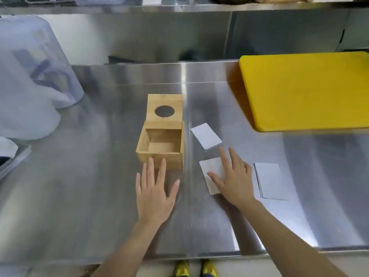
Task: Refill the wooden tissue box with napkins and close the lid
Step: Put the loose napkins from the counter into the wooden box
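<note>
Hands are hovering flat and spread over a stainless steel table (89,176), neither one gripping anything. The left hand (153,192) is lying open with fingers splayed just in front of the near wall of the wooden tissue box (159,156), its fingertips overlapping that wall in the view; whether they are touching the wood cannot be told. The right hand (233,180) is also spread wide, palm down, resting over the right part of the middle napkin (210,172), with the thumb lying across it.

The box is sitting near the centre of the table with its lid (165,107) swung up and back at the far side, the round hole facing the camera, and its inside is showing bare wood. A second napkin (206,135) is lying just right of the box, and a third napkin (271,180) is lying further right of the right hand. A yellow cutting board (307,90) is occupying the far right, and a translucent plastic bag (30,86) is slumping at the far left.
</note>
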